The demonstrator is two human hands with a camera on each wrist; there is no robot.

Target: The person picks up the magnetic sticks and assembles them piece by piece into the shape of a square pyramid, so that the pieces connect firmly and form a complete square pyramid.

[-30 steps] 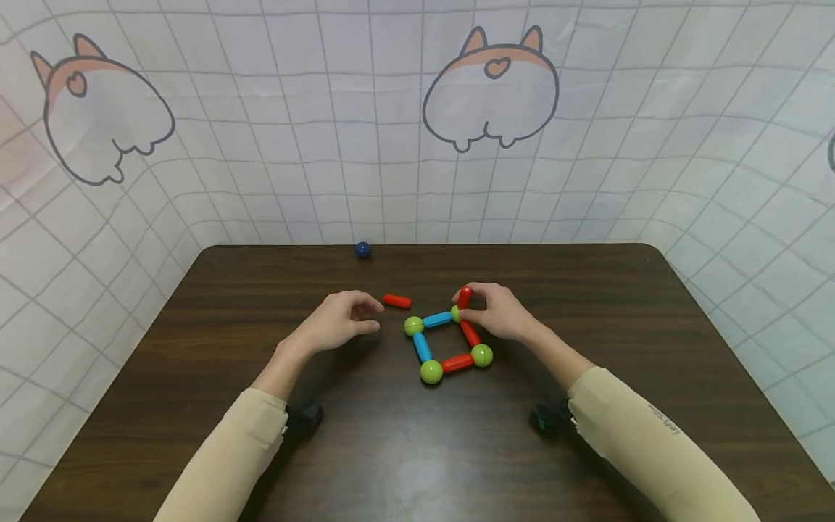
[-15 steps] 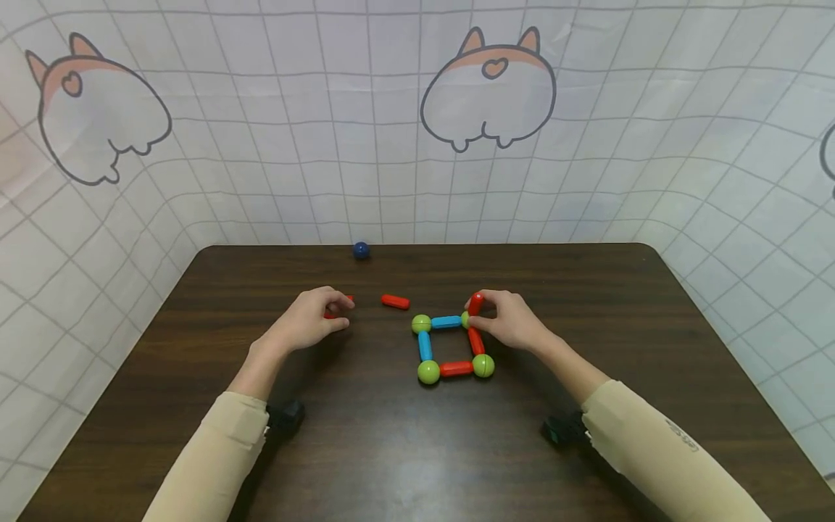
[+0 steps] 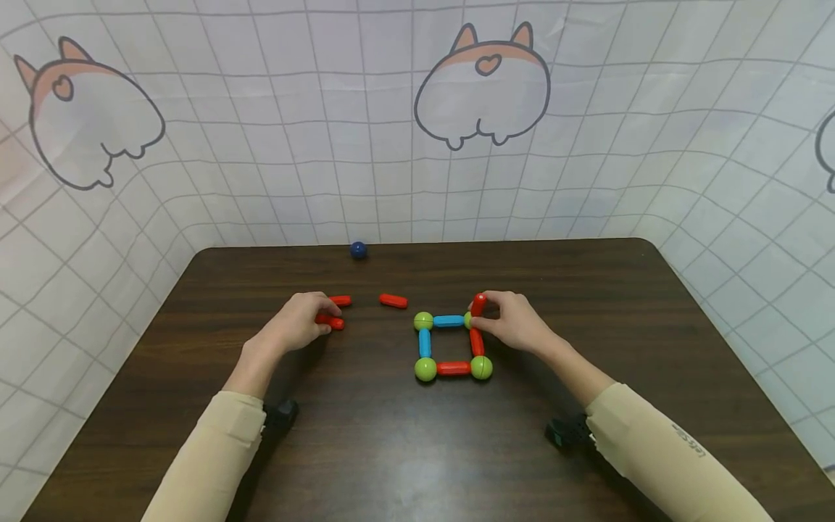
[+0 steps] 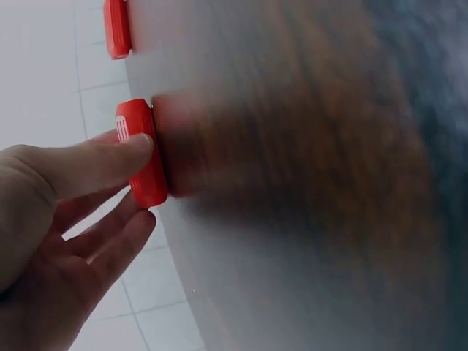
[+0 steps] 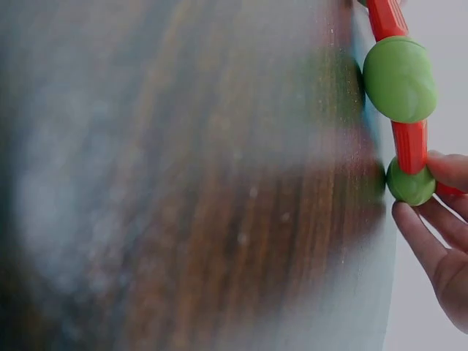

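Note:
My left hand pinches a short red rod between thumb and fingers, low over the table at the left. Just beyond it lies a second red rod. At centre is a flat square of green balls joined by red and blue rods, with a green ball at its near right corner. My right hand is at the far right corner, gripping an upright red rod where it meets the green ball. That ball is partly hidden by the fingers in the head view.
A third loose red rod lies between the left hand and the square. A dark blue ball sits at the far edge of the brown table. Behind hangs a white gridded cloth.
My left hand has moved left, from near the square to the loose rods, and now pinches one. My right hand keeps its grip on the upright rod, and the square has turned slightly.

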